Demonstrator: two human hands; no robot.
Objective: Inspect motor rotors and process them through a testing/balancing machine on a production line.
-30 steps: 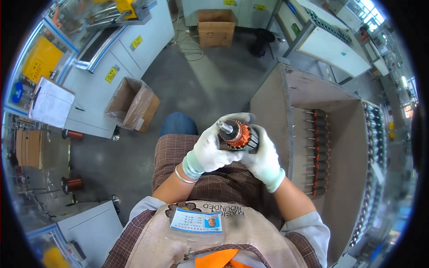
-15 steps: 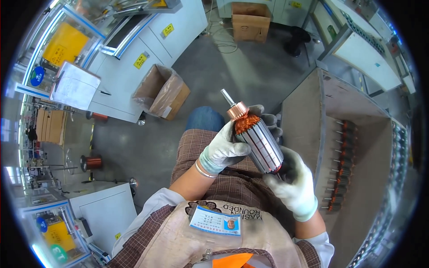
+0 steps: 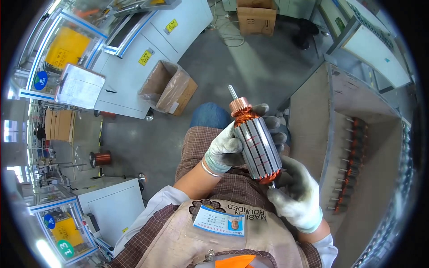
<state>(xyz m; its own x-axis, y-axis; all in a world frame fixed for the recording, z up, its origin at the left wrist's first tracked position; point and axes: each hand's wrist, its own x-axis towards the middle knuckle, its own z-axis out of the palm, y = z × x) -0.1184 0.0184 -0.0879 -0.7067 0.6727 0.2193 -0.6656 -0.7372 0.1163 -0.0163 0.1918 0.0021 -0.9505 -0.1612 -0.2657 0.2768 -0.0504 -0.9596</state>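
Note:
A motor armature [image 3: 258, 147] is held at a slant over my lap. It has a slotted silver core with red marks, orange-brown copper windings at both ends, a copper commutator [image 3: 240, 106] and a steel shaft pointing up and away. My left hand [image 3: 229, 145], in a grey-and-white work glove, wraps the core, its fingertips coming round from beneath on the far right side. At the near end, my right hand [image 3: 297, 192], gloved likewise, closes its thumb and fingers on the short lower shaft end. Part of the right fingers is hidden behind the armature.
To my right stands a deep grey bin [image 3: 330, 116] with a row of similar armatures [image 3: 351, 165] inside. An open cardboard box [image 3: 172, 89] lies on the floor beside white machine cabinets [image 3: 134, 58]. Copper wire spools [image 3: 102, 158] are at the left; another carton [image 3: 256, 20] sits far ahead.
The armature has rolled about its axis, showing more red-marked slots, and its lower windings now show. My right hand has shifted slightly down at the shaft end. The whole view has moved a little.

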